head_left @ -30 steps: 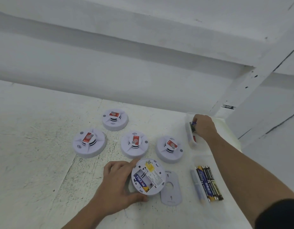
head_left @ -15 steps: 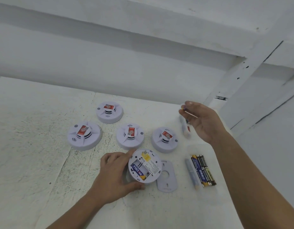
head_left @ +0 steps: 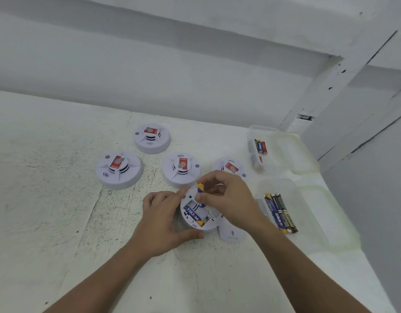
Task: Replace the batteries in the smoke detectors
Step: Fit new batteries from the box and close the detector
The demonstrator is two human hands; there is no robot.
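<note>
1. Head view, the holding hand: the left hand (head_left: pixel 163 224) curls round the rim of the open detector (head_left: pixel 209 219), thumb on the near edge and fingers on the far side. This pins the detector belly-up on the table (head_left: pixel 59 199), so a push from above should not make it slide or turn.
2. The working hand: the right hand (head_left: pixel 228 199) pinches a loose battery (head_left: pixel 200 188) between thumb and fingertips. The battery is tilted, yellow end uppermost, and its lower end dips toward the empty slot. Gripping it high probably leaves the low end free to go in first.
3. A seated battery (head_left: pixel 192 214) lies flat in the nearer slot with its blue-and-white label up. I judge one cell is in and the second is about to go in.
4. The cover plate (head_left: pixel 232 233) lies flat just right of the open detector, partly under the right wrist (handy for refitting, I would guess).
5. Four closed detectors (head_left: pixel 118 169) sit dome-up in a loose arc behind, apart from the work, presumably waiting their turn.
6. At the right, a far box (head_left: pixel 262 128) holds a few batteries and a near box (head_left: pixel 307 193) holds a row laid side by side. Two boxes likely keep spent and fresh cells apart, though I cannot tell which is which.
</note>
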